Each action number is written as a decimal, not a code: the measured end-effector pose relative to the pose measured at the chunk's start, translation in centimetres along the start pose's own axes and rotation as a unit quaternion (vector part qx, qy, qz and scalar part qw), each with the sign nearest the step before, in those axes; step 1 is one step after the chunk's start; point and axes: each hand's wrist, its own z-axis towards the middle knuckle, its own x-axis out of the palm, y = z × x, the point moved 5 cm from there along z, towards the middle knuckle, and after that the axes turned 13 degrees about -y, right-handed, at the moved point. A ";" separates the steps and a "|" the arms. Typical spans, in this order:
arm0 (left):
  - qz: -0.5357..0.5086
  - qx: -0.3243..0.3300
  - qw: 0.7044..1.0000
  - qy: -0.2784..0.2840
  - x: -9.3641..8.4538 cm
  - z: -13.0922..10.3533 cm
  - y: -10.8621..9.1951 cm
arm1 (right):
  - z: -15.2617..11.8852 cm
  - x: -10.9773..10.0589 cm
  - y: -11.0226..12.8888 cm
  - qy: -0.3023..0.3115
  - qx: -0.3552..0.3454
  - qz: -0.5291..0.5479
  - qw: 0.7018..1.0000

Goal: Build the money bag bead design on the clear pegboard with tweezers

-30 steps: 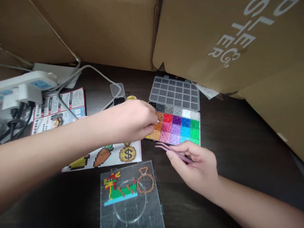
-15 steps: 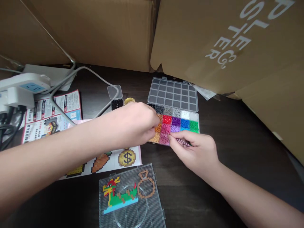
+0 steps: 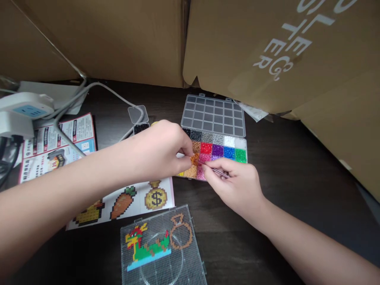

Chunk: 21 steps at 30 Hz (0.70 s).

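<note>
A compartment box of coloured beads (image 3: 217, 150) lies open on the dark table, its clear gridded lid (image 3: 213, 115) folded back behind it. My left hand (image 3: 166, 148) is over the box's left part, thumb and forefinger close together at the orange beads (image 3: 194, 159); anything between them is too small to make out. From the right, my right hand (image 3: 234, 182) pinches thin metal tweezers (image 3: 219, 171), their tip near the left fingertips. Nearer me lies a clear pegboard (image 3: 160, 253) with a green, red and yellow dragon (image 3: 151, 247) and a brown ring shape (image 3: 181, 233).
Pattern sheets (image 3: 121, 202) lie under my left forearm. A small box of black beads (image 3: 141, 128) stands beyond my left wrist. A white power strip (image 3: 26, 105) with cables is at the far left. Cardboard walls (image 3: 118, 39) enclose the back and right.
My right hand has moved left with the tweezers, towards my left fingertips. My left thumb and forefinger now show over the orange beads. The whole view has shifted slightly.
</note>
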 end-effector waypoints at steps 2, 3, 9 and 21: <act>-0.019 -0.015 1.000 -0.001 0.0 -0.1 0.5 | 0.0 0.1 -0.2 -0.004 0.015 0.013 1.000; -0.029 -0.023 0.999 -0.003 0.0 -0.2 0.7 | 0.0 0.1 -0.2 -0.006 0.020 0.016 1.000; -0.073 -0.114 0.991 -0.023 0.0 -1.5 2.6 | 0.0 -0.3 0.1 -0.024 0.016 0.034 0.999; -0.355 -0.280 0.892 -0.017 0.3 -6.4 4.0 | -2.0 -2.8 4.4 -0.028 -0.257 -0.025 0.966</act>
